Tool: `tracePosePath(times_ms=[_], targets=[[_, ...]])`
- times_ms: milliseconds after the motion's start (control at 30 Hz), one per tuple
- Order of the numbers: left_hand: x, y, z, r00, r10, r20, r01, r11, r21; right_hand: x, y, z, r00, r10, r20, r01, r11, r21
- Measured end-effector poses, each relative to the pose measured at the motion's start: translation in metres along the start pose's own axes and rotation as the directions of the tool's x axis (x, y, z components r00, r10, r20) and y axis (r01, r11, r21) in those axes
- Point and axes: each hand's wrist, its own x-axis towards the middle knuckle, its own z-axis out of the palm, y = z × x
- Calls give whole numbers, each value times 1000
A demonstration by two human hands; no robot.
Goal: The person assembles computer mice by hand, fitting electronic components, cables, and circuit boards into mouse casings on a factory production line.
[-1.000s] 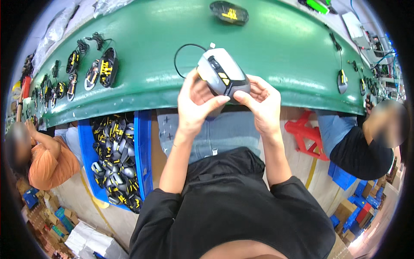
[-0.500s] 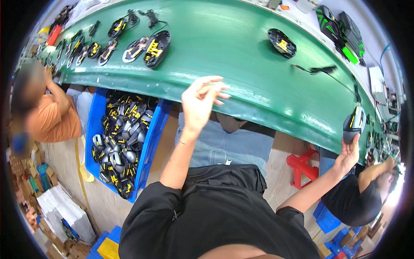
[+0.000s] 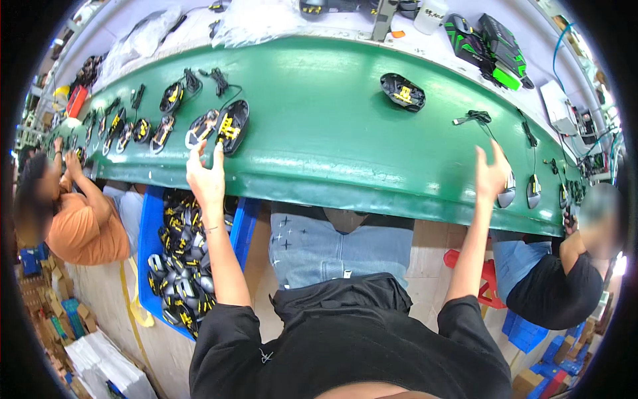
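Worktop (image 3: 319,139), glossy green, mouse parts (image 3: 234,123) across it, white ledge (image 3: 342,28) beyond.

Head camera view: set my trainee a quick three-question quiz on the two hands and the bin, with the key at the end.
1. Which is nearest the person's left hand?
a) red stool
b) open black mouse shell with yellow parts
c) white cup

2. True or false: the person's right hand is clenched into a fist.

3. Fill in: at the person's left, mouse parts fill a ____ bin.

Key: 1 b; 2 false; 3 blue.
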Motion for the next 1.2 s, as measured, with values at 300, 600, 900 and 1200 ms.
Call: tracePosePath(times_ms=[300, 600, 900, 1200], targets=[[-8, 6, 29, 994, 100, 47, -98, 994, -42, 34, -125, 110, 936, -253, 244, 148, 914, 379], [-11, 12, 24, 966, 250, 64, -257, 953, 160, 20, -117, 114, 973, -115, 200, 41, 938, 343], [-14, 14, 19, 951, 290, 107, -299, 951, 80, 20, -117, 107, 979, -97, 182, 28, 937, 348], [67, -42, 13, 927, 338, 163, -372, 884, 283, 21, -120, 106, 992, -52, 114, -4, 899, 439]])
